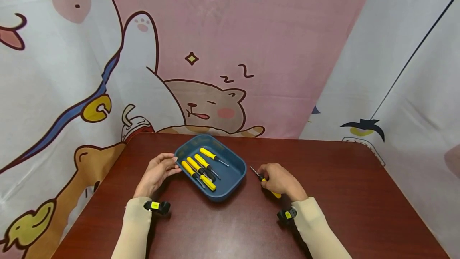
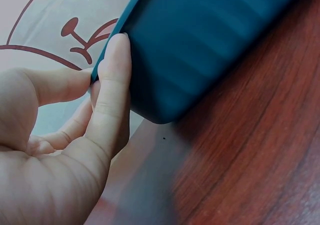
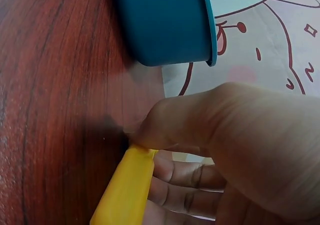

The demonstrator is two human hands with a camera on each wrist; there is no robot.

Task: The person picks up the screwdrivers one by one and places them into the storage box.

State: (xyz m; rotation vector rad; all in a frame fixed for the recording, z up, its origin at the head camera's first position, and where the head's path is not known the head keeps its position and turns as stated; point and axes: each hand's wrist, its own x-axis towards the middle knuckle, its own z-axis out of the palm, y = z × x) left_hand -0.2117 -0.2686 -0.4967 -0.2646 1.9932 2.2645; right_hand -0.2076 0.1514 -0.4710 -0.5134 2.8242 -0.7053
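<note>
A blue rectangular tray [image 1: 230,179] with rounded corners stands on the table, holding several yellow-and-black screwdrivers [image 1: 194,164]. At its left corner my left hand [image 1: 158,172] pinches the rim between thumb and fingers; the left wrist view shows the thumb [image 2: 65,86] on one side of the tray wall [image 2: 200,40] and a finger on the other. To the right of the tray, my right hand [image 1: 279,180] grips another screwdriver [image 1: 276,195] low over the table. Its metal shaft points toward the tray. In the right wrist view the yellow handle [image 3: 125,190] shows below the thumb, while the fingers hide its middle.
The dark red wooden table [image 1: 223,235] reaches back to a cloth [image 1: 280,51] printed with cartoon animals, which hangs behind and at the sides. Each wrist wears a small black camera, such as the one on the left wrist [image 1: 158,207].
</note>
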